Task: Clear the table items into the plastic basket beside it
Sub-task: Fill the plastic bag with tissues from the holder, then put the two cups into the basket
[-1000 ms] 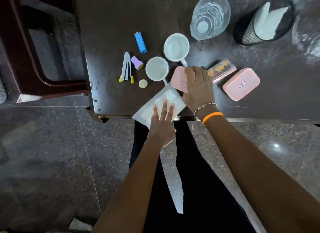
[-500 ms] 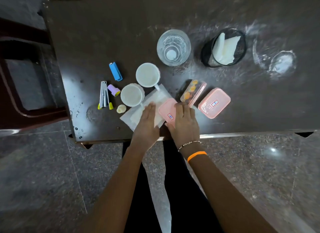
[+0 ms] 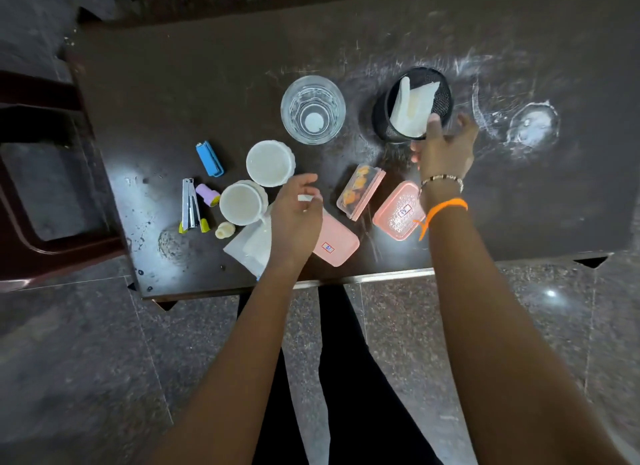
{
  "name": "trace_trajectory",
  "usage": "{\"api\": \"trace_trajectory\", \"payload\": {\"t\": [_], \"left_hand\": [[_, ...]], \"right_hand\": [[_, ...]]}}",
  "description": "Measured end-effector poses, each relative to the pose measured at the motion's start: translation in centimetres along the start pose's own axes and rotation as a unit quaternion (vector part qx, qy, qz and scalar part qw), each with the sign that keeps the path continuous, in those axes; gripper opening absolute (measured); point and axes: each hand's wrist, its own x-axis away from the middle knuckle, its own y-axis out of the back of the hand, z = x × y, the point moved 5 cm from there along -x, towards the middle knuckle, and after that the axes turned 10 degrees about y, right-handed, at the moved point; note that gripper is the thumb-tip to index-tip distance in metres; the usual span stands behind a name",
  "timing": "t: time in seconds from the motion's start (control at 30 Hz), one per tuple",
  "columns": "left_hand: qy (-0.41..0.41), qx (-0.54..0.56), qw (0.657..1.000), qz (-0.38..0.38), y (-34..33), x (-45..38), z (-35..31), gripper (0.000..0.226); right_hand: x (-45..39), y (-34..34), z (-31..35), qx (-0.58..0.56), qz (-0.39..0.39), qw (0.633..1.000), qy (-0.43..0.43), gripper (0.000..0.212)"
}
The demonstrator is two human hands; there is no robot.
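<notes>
A view from above looks down on a dark counter (image 3: pixel 207 83) scattered with small things. The right hand (image 3: pixel 445 149) reaches forward to a black mesh cup (image 3: pixel 436 94) holding white paper, standing at the far right of the cluster; the fingers spread around the cup's near rim, apparently touching it, but whether they grip it cannot be told. The left hand (image 3: pixel 296 215) hovers lower and nearer the body, fingers loosely curled and holding nothing, above a white packet (image 3: pixel 247 248) and a pink lidded box (image 3: pixel 337 243) at the counter's near edge.

The mesh cup stands upright, straight ahead of the right hand, so that hand is plainly the nearer one. A clear glass (image 3: pixel 312 109) stands just left of the cup; a second pink box (image 3: pixel 398 211) and a clear box of sweets (image 3: pixel 360 191) lie under the right wrist. Right of the cup the counter lies open. The plastic basket is not in view, so the carrying direction cannot be judged.
</notes>
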Motion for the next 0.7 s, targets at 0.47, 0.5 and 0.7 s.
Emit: {"api": "trace_trajectory", "payload": {"t": [0.47, 0.5, 0.7], "left_hand": [[0.115, 0.178, 0.977, 0.01, 0.2, -1.4, -3.4, 0.032], [0.113, 0.177, 0.978, 0.011, 0.2, -1.3, -3.5, 0.032], [0.101, 0.171, 0.98, 0.016, 0.4, -1.0, -3.5, 0.033]], "right_hand": [[1.3, -3.5, 1.7, 0.075, 0.056, 0.995, 0.04, 0.008], [1.4, -3.7, 1.8, 0.076, 0.055, 0.995, 0.037, 0.007], [2.1, -4.0, 2.0, 0.065, 0.047, 0.996, 0.036, 0.009]]}}
